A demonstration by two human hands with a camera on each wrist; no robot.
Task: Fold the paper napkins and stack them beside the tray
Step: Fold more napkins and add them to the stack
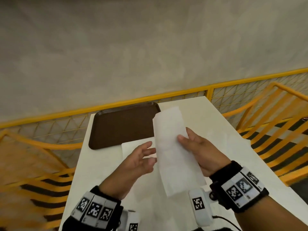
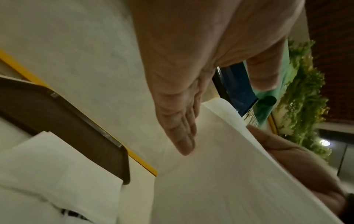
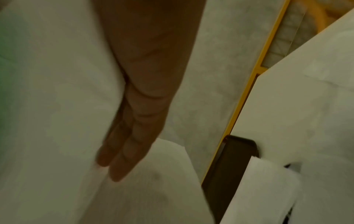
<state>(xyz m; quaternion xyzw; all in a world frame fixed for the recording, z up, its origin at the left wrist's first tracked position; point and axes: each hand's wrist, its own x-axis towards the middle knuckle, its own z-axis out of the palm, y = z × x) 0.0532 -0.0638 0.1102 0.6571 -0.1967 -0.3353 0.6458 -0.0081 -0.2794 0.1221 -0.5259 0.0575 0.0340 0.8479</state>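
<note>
Right hand (image 1: 198, 150) pinches long napkin strip (image 1: 173, 147) aloft above worktop (image 1: 233, 147) beside tray (image 1: 123, 124), left hand (image 1: 140, 159) released alongside: limp paper may sag, skewing the fold.

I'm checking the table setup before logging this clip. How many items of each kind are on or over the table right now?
Brown tray: 1
Napkin held up by the right hand, with the open left hand beside it: 1
Napkin lying on the table in front of the tray: at least 1; layers cannot be told
Total: 3 at least
</note>
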